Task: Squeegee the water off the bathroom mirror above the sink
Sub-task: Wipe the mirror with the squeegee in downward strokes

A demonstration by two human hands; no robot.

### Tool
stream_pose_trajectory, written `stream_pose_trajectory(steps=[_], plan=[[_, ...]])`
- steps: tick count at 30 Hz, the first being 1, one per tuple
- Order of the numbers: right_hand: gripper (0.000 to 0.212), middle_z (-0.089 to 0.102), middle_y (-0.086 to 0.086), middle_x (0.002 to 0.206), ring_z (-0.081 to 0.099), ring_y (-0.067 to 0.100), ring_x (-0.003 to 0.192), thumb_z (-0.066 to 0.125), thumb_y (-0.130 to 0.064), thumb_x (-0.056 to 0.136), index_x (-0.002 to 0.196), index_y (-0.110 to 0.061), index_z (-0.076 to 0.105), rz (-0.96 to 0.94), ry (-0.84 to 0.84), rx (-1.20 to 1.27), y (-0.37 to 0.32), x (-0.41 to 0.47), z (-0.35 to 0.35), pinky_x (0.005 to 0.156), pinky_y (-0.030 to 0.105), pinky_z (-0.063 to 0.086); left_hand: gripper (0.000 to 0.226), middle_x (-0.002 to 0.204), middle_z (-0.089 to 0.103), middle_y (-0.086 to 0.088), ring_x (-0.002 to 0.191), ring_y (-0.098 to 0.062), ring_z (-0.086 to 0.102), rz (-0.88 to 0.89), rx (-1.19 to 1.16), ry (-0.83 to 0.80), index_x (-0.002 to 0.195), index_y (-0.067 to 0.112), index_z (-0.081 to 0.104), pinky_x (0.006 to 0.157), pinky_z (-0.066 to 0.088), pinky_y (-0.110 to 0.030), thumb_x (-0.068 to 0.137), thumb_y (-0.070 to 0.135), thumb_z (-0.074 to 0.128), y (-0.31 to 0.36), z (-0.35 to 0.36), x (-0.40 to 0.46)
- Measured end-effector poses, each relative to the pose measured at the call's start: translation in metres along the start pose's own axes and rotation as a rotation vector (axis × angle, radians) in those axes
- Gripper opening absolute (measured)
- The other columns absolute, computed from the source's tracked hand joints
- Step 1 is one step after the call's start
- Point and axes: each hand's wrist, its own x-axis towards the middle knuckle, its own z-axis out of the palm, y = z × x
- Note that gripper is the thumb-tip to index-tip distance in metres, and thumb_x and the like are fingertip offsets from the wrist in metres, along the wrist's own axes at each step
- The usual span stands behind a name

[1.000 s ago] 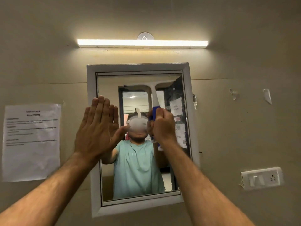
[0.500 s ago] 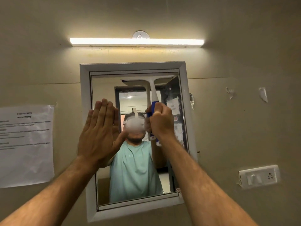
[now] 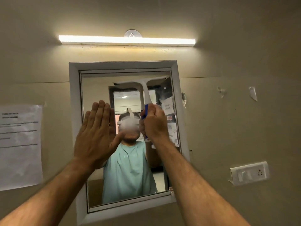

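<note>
A white-framed mirror [image 3: 74, 98] hangs on the beige wall ahead of me. My right hand [image 3: 154, 123] grips the blue handle of a white squeegee [image 3: 145, 92], whose blade lies across the upper right part of the glass, slightly tilted up to the right. My left hand [image 3: 94, 136] is flat, fingers straight and together, against the mirror's left edge and glass. The mirror reflects a person in a pale green top and a doorway behind. The sink is out of view.
A lit tube light [image 3: 127, 40] runs along the wall above the mirror. A printed paper sheet [image 3: 19, 144] is stuck to the wall at left. A white switch and socket plate [image 3: 249, 172] sits at lower right, with tape scraps [image 3: 253, 93] above it.
The squeegee and my right hand rose from the mirror's middle toward its top between the first two frames, then held near the upper edge. My left hand stays flat at the mirror's left side.
</note>
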Motion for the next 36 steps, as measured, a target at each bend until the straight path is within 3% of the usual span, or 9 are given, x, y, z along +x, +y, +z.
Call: stream_pose_trajectory(steps=[3, 6, 9, 19, 23, 27, 33, 36], plan=[[0.044, 0.063, 0.019, 0.094, 0.061, 0.04, 0.089, 0.028, -0.048, 0.102, 0.1, -0.015, 0.057, -0.026, 0.034, -0.087, 0.027, -0.013, -0.002, 0.084, 0.062, 0.051, 0.094, 0.171, 0.001, -0.016, 0.159, -0.027, 0.001, 0.027, -0.001, 0.023, 0.162, 0.005, 0.006, 0.128, -0.008, -0.036, 0.097, 0.07, 0.023, 0.0, 0.001, -0.002], [0.037, 0.063, 0.006, 0.085, 0.064, 0.025, 0.079, 0.029, -0.047, 0.103, 0.093, -0.023, 0.056, -0.043, 0.066, -0.147, 0.059, -0.036, -0.007, 0.073, 0.056, 0.055, 0.093, 0.17, 0.002, -0.017, 0.159, -0.029, 0.002, 0.031, 0.015, 0.012, 0.162, 0.004, 0.007, 0.128, -0.007, -0.036, 0.097, 0.07, 0.021, -0.003, 0.003, -0.007], [0.041, 0.062, 0.007, 0.078, 0.063, 0.027, 0.072, 0.028, -0.051, 0.101, 0.091, -0.022, 0.055, -0.067, 0.074, -0.168, 0.077, -0.052, -0.008, 0.068, 0.056, 0.054, 0.093, 0.17, 0.004, -0.018, 0.158, -0.03, 0.004, 0.04, 0.022, 0.002, 0.162, 0.005, 0.006, 0.128, -0.007, -0.036, 0.097, 0.068, 0.025, -0.006, 0.004, -0.012], [0.039, 0.061, 0.006, 0.087, 0.061, 0.028, 0.086, 0.024, -0.051, 0.1, 0.086, -0.028, 0.052, -0.07, 0.074, -0.153, 0.021, 0.002, -0.005, 0.083, 0.057, 0.052, 0.095, 0.17, 0.006, -0.018, 0.158, -0.029, 0.004, 0.05, 0.019, 0.03, 0.161, 0.002, 0.01, 0.128, -0.007, -0.036, 0.097, 0.072, 0.018, -0.002, 0.004, 0.0], [0.035, 0.057, -0.006, 0.081, 0.06, 0.018, 0.078, 0.026, -0.049, 0.102, 0.082, -0.033, 0.05, -0.046, 0.064, -0.187, 0.059, -0.03, -0.017, 0.078, 0.054, 0.054, 0.097, 0.169, 0.009, -0.021, 0.158, -0.033, 0.008, 0.059, 0.022, 0.046, 0.16, -0.001, 0.016, 0.129, -0.005, -0.038, 0.098, 0.073, 0.014, -0.001, 0.0, 0.002], [0.04, 0.063, -0.001, 0.077, 0.062, 0.021, 0.073, 0.028, -0.049, 0.1, 0.09, -0.025, 0.058, -0.042, 0.059, -0.177, 0.091, -0.062, -0.022, 0.071, 0.054, 0.054, 0.1, 0.169, 0.006, -0.021, 0.158, -0.034, 0.006, 0.075, 0.032, 0.015, 0.16, -0.002, 0.016, 0.129, -0.002, -0.042, 0.097, 0.075, 0.01, 0.001, -0.003, 0.0], [0.044, 0.064, 0.0, 0.078, 0.065, 0.02, 0.074, 0.027, -0.051, 0.101, 0.091, -0.023, 0.059, -0.069, 0.079, -0.183, 0.061, -0.038, -0.016, 0.067, 0.042, 0.057, 0.098, 0.168, 0.011, -0.022, 0.157, -0.032, 0.007, 0.068, 0.007, 0.02, 0.16, -0.002, 0.016, 0.128, -0.008, -0.034, 0.097, 0.073, 0.014, 0.01, 0.0, 0.001], [0.041, 0.064, -0.002, 0.082, 0.066, 0.02, 0.078, 0.025, -0.054, 0.101, 0.089, -0.029, 0.057, -0.037, 0.042, -0.157, 0.061, -0.038, -0.018, 0.071, 0.044, 0.058, 0.098, 0.169, 0.007, -0.022, 0.158, -0.034, 0.006, 0.066, -0.006, 0.035, 0.161, 0.0, 0.013, 0.128, -0.009, -0.035, 0.097, 0.074, 0.016, 0.012, 0.004, -0.002]])
